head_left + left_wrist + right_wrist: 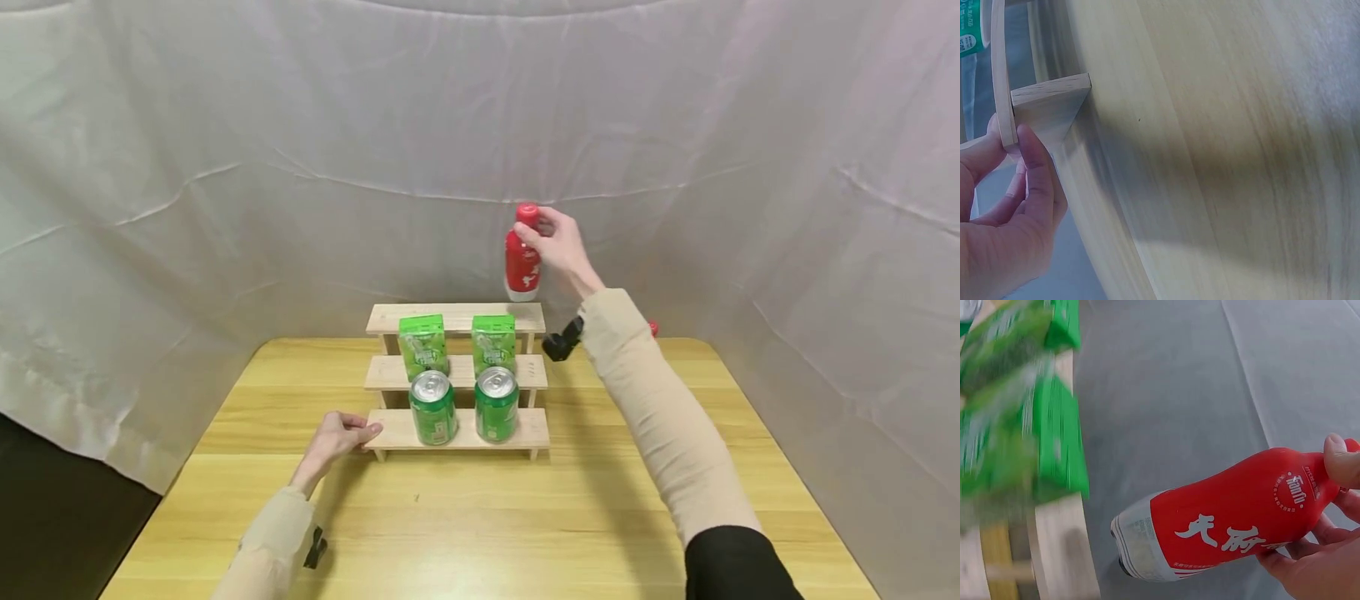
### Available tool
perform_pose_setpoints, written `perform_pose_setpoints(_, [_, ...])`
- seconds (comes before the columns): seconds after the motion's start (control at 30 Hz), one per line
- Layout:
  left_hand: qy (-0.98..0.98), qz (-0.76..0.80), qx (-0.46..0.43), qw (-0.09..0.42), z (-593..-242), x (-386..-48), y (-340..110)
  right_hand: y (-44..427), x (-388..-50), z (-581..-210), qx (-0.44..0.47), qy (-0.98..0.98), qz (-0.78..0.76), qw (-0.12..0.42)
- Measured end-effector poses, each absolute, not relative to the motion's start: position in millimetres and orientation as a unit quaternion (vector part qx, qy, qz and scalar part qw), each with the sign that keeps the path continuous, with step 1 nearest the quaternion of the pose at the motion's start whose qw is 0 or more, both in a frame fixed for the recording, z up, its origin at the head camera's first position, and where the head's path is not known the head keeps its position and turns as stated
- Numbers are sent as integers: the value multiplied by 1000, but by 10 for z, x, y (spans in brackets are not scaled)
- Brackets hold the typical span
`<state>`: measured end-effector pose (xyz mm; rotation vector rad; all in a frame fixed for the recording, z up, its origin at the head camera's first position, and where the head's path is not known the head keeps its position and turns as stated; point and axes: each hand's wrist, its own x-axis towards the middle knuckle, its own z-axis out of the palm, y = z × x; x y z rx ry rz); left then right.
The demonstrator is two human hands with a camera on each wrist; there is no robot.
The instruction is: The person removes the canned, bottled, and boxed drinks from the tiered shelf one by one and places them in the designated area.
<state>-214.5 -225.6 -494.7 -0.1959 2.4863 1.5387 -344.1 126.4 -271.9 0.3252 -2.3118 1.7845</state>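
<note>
In the head view my right hand (558, 246) grips a red bottle (522, 262) by its neck. The bottle is upright, held above the right part of the top step of a three-step wooden rack (457, 317). Its red wrapper and pale base show in the right wrist view. My left hand (341, 437) pinches the left end of the lowest step, thumb on top and fingers below. Two green drink cartons (423, 346) stand on the middle step, and two green cans (432, 412) on the lowest one.
The rack stands on a wooden table (480, 533). Pale curtains (375, 125) hang behind and on both sides. A small red cap (653, 328) shows beyond my right forearm, the rest of that item hidden. A black area (60, 508) lies at the lower left.
</note>
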Motion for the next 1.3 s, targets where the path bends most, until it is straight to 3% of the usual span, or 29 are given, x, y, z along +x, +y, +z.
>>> perform_pose_setpoints(0.23, [847, 516, -64, 113, -4932, -2128, -2301, 1793, -3363, -2893, 69, -799, 587, 111])
perform_pose_setpoints(0.5, [847, 518, -60, 107, -4918, -2155, -2339, 2122, -3311, -3312, 25, -809, 582, 84])
perform_pose_setpoints(0.97, [845, 522, -60, 97, -4944, -2127, -2302, 2277, -3287, -4094, -32, -784, 619, 32])
perform_pose_setpoints(1.3, [841, 531, -53, 88, -4954, -2126, -2305, 2298, -3274, -4401, -59, -777, 626, 21])
